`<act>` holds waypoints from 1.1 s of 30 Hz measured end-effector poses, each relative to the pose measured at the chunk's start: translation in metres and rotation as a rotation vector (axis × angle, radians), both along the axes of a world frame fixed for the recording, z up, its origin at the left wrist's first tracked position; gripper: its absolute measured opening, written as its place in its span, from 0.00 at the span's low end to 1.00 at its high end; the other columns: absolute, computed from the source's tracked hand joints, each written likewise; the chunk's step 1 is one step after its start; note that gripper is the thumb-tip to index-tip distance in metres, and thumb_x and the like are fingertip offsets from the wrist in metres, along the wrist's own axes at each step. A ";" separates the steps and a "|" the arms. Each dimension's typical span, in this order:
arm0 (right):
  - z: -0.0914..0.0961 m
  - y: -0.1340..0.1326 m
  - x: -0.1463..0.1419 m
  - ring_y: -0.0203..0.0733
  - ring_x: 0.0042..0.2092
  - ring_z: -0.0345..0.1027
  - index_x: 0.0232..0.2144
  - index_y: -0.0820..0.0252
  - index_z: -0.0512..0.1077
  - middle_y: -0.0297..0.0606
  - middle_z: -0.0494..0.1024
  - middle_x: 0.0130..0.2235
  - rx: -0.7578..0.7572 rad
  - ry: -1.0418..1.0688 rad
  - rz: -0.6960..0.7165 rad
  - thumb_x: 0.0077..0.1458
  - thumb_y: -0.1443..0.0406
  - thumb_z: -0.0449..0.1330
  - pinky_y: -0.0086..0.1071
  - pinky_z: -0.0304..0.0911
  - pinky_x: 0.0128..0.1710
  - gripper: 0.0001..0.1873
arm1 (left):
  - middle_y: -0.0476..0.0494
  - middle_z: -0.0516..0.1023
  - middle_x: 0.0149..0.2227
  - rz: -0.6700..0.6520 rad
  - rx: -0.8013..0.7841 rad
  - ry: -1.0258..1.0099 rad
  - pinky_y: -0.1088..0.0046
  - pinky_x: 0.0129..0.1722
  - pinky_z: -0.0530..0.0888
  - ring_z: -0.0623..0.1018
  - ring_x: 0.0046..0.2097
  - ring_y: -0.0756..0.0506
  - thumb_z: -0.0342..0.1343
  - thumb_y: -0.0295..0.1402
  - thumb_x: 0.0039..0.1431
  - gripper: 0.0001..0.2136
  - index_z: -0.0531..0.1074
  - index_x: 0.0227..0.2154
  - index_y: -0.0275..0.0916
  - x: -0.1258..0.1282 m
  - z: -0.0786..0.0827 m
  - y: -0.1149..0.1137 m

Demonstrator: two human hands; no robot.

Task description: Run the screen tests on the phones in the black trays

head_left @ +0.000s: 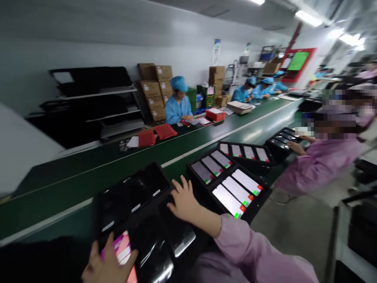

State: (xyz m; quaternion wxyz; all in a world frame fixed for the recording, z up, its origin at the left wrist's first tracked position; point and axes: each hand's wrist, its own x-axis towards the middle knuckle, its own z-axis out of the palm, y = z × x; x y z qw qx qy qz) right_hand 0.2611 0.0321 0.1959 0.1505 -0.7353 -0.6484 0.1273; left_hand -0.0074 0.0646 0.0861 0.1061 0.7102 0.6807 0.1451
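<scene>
In front of me a black tray holds several phones with dark screens, one of them a dark phone in the near row. My left hand reaches over a phone with a lit pink screen at the tray's near left. Its fingers and thumb are apart on either side of that screen and partly cover it; whether they press on it cannot be made out. My right hand hovers or rests over the tray's right side, fingers spread, holding nothing. Beneath it, another dark phone lies in the near row.
To the right, a second tray carries phones with white-lit screens, and another tray stands behind it. A co-worker in pink handles a farther tray. Beyond the green conveyor belt, a person in blue sits near red trays.
</scene>
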 end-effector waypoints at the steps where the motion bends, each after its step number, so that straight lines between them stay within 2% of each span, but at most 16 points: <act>1: -0.003 0.004 0.001 0.69 0.76 0.41 0.54 0.62 0.77 0.54 0.62 0.72 0.018 -0.003 -0.002 0.64 0.60 0.63 0.75 0.48 0.68 0.19 | 0.24 0.59 0.71 0.018 0.003 0.006 0.37 0.53 0.72 0.71 0.62 0.18 0.59 0.50 0.51 0.47 0.55 0.73 0.43 0.006 0.006 -0.003; 4: -0.012 0.008 0.006 0.68 0.76 0.45 0.51 0.61 0.78 0.54 0.65 0.71 0.073 -0.005 0.006 0.65 0.63 0.62 0.73 0.49 0.69 0.15 | 0.23 0.57 0.71 0.048 -0.008 0.037 0.39 0.57 0.70 0.70 0.62 0.22 0.53 0.46 0.60 0.39 0.56 0.72 0.37 0.022 0.026 -0.008; 6: -0.015 0.011 0.011 0.67 0.74 0.48 0.50 0.61 0.79 0.54 0.69 0.68 0.090 0.013 0.025 0.65 0.63 0.62 0.70 0.52 0.69 0.14 | 0.21 0.56 0.71 0.052 -0.031 0.052 0.41 0.58 0.69 0.70 0.62 0.22 0.53 0.45 0.60 0.37 0.58 0.71 0.34 0.030 0.038 -0.010; 9: -0.015 0.017 0.018 0.66 0.73 0.52 0.43 0.59 0.81 0.51 0.73 0.65 0.097 0.037 0.050 0.65 0.63 0.62 0.66 0.55 0.68 0.09 | 0.21 0.56 0.71 0.057 -0.028 0.051 0.40 0.57 0.69 0.69 0.62 0.23 0.53 0.43 0.60 0.37 0.58 0.71 0.35 0.034 0.048 -0.012; 11: -0.016 0.018 0.019 0.65 0.73 0.52 0.41 0.60 0.81 0.51 0.73 0.65 0.085 0.024 0.056 0.65 0.63 0.61 0.65 0.55 0.69 0.09 | 0.21 0.56 0.71 0.059 -0.044 0.047 0.40 0.57 0.69 0.69 0.61 0.23 0.55 0.42 0.59 0.37 0.59 0.70 0.36 0.034 0.050 -0.012; 13: -0.019 0.012 0.017 0.67 0.74 0.50 0.46 0.62 0.81 0.55 0.70 0.67 0.078 -0.013 0.044 0.65 0.61 0.61 0.67 0.53 0.69 0.13 | 0.22 0.57 0.71 0.056 -0.067 0.050 0.40 0.57 0.69 0.70 0.60 0.24 0.56 0.42 0.58 0.36 0.62 0.69 0.37 0.033 0.052 -0.012; 16: -0.031 -0.012 0.008 0.71 0.75 0.45 0.55 0.63 0.77 0.59 0.63 0.71 0.100 -0.068 0.026 0.64 0.58 0.62 0.71 0.52 0.68 0.21 | 0.22 0.57 0.71 0.051 -0.072 0.062 0.41 0.57 0.70 0.71 0.60 0.25 0.58 0.42 0.56 0.36 0.65 0.68 0.37 0.033 0.053 -0.011; 19: -0.046 -0.043 -0.001 0.72 0.75 0.43 0.57 0.67 0.76 0.62 0.60 0.72 0.121 -0.086 0.018 0.64 0.55 0.63 0.69 0.52 0.68 0.26 | 0.21 0.56 0.71 0.039 -0.064 0.062 0.42 0.56 0.71 0.71 0.60 0.24 0.58 0.42 0.56 0.35 0.66 0.67 0.35 0.032 0.054 -0.012; 22: -0.055 -0.059 -0.006 0.72 0.75 0.45 0.58 0.68 0.75 0.62 0.61 0.71 0.124 -0.080 -0.022 0.65 0.54 0.62 0.67 0.55 0.69 0.27 | 0.21 0.57 0.70 0.033 -0.043 0.064 0.42 0.56 0.71 0.70 0.60 0.24 0.58 0.42 0.57 0.35 0.66 0.67 0.35 0.033 0.054 -0.014; 29: -0.060 -0.065 -0.016 0.73 0.74 0.47 0.55 0.68 0.76 0.62 0.64 0.70 0.139 -0.072 -0.112 0.67 0.53 0.59 0.67 0.57 0.68 0.25 | 0.19 0.54 0.71 0.033 -0.067 0.128 0.45 0.56 0.72 0.70 0.60 0.24 0.58 0.41 0.59 0.35 0.64 0.68 0.31 0.034 0.059 -0.016; 33: -0.063 -0.070 -0.017 0.73 0.75 0.44 0.54 0.69 0.76 0.61 0.64 0.70 0.170 -0.052 -0.114 0.69 0.54 0.58 0.68 0.53 0.70 0.25 | 0.20 0.54 0.71 0.027 -0.058 0.105 0.43 0.56 0.72 0.70 0.61 0.24 0.58 0.41 0.58 0.37 0.62 0.69 0.33 0.035 0.060 -0.017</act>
